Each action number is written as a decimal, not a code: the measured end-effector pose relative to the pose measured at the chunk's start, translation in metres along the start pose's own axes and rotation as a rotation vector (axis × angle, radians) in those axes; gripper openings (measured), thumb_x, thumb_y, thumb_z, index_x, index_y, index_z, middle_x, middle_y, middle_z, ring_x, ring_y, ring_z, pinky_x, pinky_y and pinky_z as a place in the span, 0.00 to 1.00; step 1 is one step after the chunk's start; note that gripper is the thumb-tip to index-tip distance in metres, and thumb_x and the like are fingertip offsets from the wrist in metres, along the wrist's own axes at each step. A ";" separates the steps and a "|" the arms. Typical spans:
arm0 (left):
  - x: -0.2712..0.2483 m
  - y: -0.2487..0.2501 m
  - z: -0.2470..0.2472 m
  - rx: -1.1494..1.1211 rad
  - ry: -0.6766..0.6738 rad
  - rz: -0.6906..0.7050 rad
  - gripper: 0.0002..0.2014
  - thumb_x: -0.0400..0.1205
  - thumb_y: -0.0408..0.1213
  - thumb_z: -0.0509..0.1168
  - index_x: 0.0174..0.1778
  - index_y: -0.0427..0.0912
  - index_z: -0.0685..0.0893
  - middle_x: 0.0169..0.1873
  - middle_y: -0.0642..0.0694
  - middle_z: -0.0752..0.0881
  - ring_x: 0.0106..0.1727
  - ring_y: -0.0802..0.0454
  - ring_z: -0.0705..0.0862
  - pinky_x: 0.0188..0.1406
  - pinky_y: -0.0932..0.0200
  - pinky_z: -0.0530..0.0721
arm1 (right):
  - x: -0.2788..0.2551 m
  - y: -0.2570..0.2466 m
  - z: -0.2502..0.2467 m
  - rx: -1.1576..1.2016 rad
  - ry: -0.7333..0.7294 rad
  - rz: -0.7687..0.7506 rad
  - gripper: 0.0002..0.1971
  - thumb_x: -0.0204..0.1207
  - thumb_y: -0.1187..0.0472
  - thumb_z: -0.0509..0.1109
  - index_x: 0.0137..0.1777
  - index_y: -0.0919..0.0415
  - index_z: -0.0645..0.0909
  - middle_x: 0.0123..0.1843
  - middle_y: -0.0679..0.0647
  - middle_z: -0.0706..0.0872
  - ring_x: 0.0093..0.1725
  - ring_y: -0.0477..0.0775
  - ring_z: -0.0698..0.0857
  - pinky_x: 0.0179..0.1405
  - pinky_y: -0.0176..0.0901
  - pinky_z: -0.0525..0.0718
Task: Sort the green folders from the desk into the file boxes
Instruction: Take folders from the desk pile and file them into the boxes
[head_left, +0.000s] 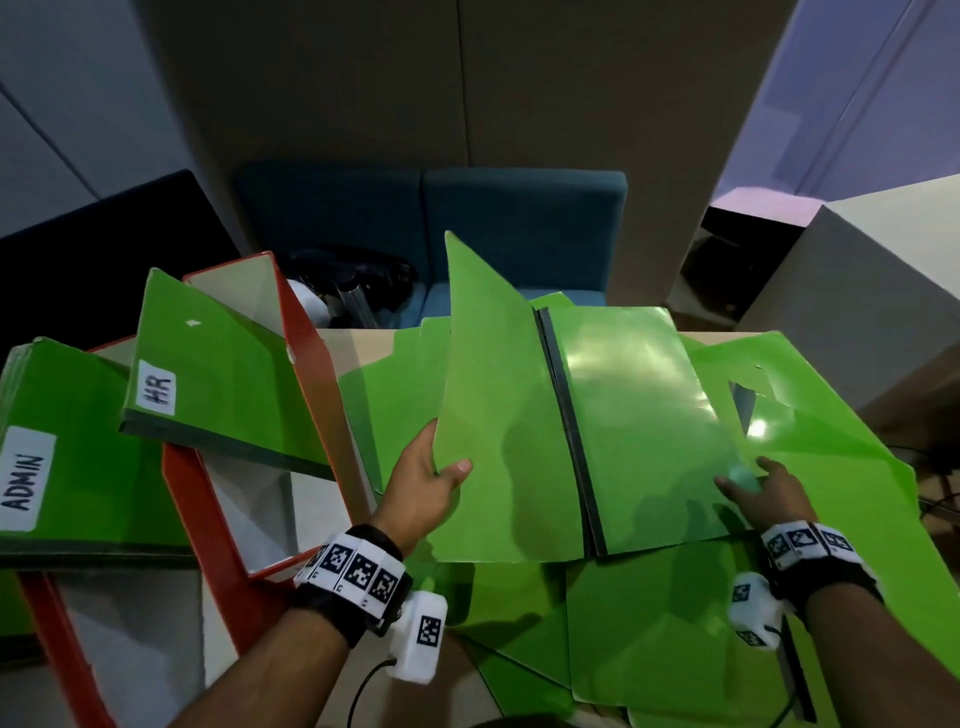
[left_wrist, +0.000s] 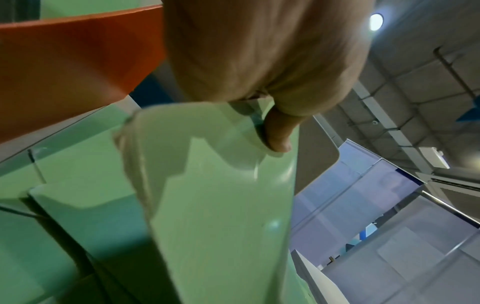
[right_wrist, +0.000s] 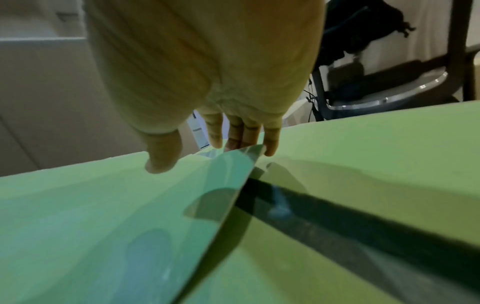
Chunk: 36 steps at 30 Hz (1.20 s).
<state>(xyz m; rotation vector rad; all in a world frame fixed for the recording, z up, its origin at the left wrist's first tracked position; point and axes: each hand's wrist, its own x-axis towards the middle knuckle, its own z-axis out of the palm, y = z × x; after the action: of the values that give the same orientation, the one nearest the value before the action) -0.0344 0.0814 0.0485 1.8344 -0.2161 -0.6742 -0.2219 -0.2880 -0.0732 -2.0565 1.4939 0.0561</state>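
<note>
I hold an open green folder (head_left: 639, 415) with a black spine above the desk. My left hand (head_left: 431, 478) pinches the edge of its left cover (left_wrist: 221, 205), thumb on top. At the near corner of the glossy right cover (right_wrist: 130, 205), my right hand (head_left: 763, 488) has its thumb on top and its fingers underneath. Several more green folders (head_left: 649, 623) lie spread beneath. At left stand red file boxes (head_left: 306, 332), one with a green folder labelled HR (head_left: 223, 374), another (head_left: 57, 623) with one labelled ADMIN (head_left: 78, 441).
A blue seat (head_left: 519, 223) and a black bag (head_left: 353, 275) are behind the desk. A grey cabinet (head_left: 857, 312) stands at the right and a dark screen (head_left: 104, 234) at the far left. The right wrist view shows a chair (right_wrist: 389, 92) beyond the desk edge.
</note>
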 end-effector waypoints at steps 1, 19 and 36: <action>0.000 0.001 0.000 -0.014 -0.008 0.009 0.37 0.81 0.33 0.68 0.84 0.50 0.57 0.83 0.49 0.61 0.83 0.47 0.60 0.81 0.40 0.60 | 0.002 -0.001 0.000 0.000 0.007 0.014 0.40 0.69 0.50 0.79 0.77 0.66 0.68 0.70 0.71 0.77 0.66 0.71 0.78 0.64 0.59 0.79; 0.015 0.028 0.003 -0.293 0.036 0.169 0.24 0.80 0.23 0.66 0.67 0.51 0.74 0.62 0.57 0.82 0.65 0.68 0.79 0.69 0.61 0.75 | -0.126 -0.137 -0.066 0.795 -0.251 -0.335 0.25 0.87 0.45 0.41 0.37 0.54 0.73 0.22 0.52 0.79 0.24 0.48 0.79 0.21 0.31 0.79; 0.024 0.013 0.003 -0.314 0.051 -0.037 0.38 0.83 0.56 0.60 0.85 0.46 0.53 0.84 0.46 0.58 0.83 0.45 0.58 0.79 0.42 0.57 | -0.111 -0.134 -0.046 0.706 -0.106 -0.706 0.18 0.81 0.72 0.63 0.70 0.62 0.74 0.45 0.48 0.84 0.40 0.42 0.85 0.41 0.39 0.85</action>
<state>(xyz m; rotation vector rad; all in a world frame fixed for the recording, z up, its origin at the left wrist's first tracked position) -0.0139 0.0634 0.0516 1.5544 -0.0392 -0.6470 -0.1588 -0.1891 0.0630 -1.8102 0.5258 -0.5474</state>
